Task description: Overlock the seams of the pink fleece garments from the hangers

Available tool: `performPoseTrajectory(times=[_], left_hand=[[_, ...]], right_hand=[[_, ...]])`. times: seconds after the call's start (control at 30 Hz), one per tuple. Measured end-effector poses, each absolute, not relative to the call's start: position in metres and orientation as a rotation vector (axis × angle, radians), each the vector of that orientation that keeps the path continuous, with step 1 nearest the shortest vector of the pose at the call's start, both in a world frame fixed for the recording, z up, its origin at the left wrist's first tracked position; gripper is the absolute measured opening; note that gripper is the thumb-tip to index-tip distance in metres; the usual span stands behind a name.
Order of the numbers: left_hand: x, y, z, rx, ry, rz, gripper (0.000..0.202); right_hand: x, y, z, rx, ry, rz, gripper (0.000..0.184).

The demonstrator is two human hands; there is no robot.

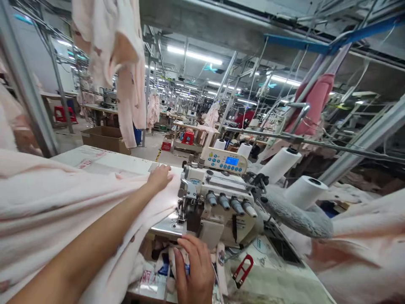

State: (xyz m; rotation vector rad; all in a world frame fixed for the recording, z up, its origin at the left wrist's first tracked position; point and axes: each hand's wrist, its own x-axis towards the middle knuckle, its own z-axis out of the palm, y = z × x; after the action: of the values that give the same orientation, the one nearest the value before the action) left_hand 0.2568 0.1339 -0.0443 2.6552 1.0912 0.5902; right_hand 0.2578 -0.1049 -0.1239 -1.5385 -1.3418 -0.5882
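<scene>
My left hand (pixel 160 179) lies palm down on pale pink plush fabric (pixel 126 185), with its fingers stretched toward the far side. The fabric spreads over the left of the table and reaches the needle area of a white overlock sewing machine (pixel 218 185). Below the machine's front edge, my right hand (pixel 196 270) is held with thumb and fingers apart. No held thing shows in it. Under and beside that hand are fabric scraps (pixel 163 266), partly hidden by it. A red U-shaped tool (pixel 243 270) lies to its right.
White thread cones (pixel 280 166) stand behind the machine, next to a grey fuzzy roll (pixel 297 215). Pink garments (pixel 110 55) hang at upper left. More pink fabric (pixel 367 245) is heaped at right. A cardboard box (pixel 104 139) sits beyond the table, and a metal rail (pixel 316 145) crosses behind.
</scene>
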Motion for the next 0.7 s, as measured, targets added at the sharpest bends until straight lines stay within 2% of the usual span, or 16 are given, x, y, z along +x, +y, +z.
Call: performPoseTrajectory(times=[0.17, 0.27, 0.43, 0.53, 0.6, 0.7], left_hand=[[0.22, 0.133, -0.054, 2.526, 1.225, 0.479, 0.038], [0.173, 0.114, -0.062, 2.524, 1.138, 0.467, 0.043], [0.112, 0.051, -0.055, 2.543, 1.06, 0.297, 0.039], [0.109, 0.009, -0.049, 2.642, 0.816, 0.161, 0.041], [0.123, -0.012, -0.049, 2.733, 0.615, 0.142, 0.046], [0.151, -0.028, -0.049, 2.853, 0.509, 0.129, 0.047]], right_hand=[[0.246, -0.103, -0.14, -1.438, -1.371, -0.468, 0.015], [0.244, -0.103, -0.145, -1.436, -1.287, -0.256, 0.016], [0.244, -0.093, -0.143, -1.473, -1.085, 0.395, 0.044], [0.245, -0.087, -0.14, -1.379, -0.845, 0.684, 0.057], [0.248, -0.087, -0.136, -1.274, -0.684, 0.755, 0.055], [0.258, -0.096, -0.132, -1.178, -0.514, 0.678, 0.051]])
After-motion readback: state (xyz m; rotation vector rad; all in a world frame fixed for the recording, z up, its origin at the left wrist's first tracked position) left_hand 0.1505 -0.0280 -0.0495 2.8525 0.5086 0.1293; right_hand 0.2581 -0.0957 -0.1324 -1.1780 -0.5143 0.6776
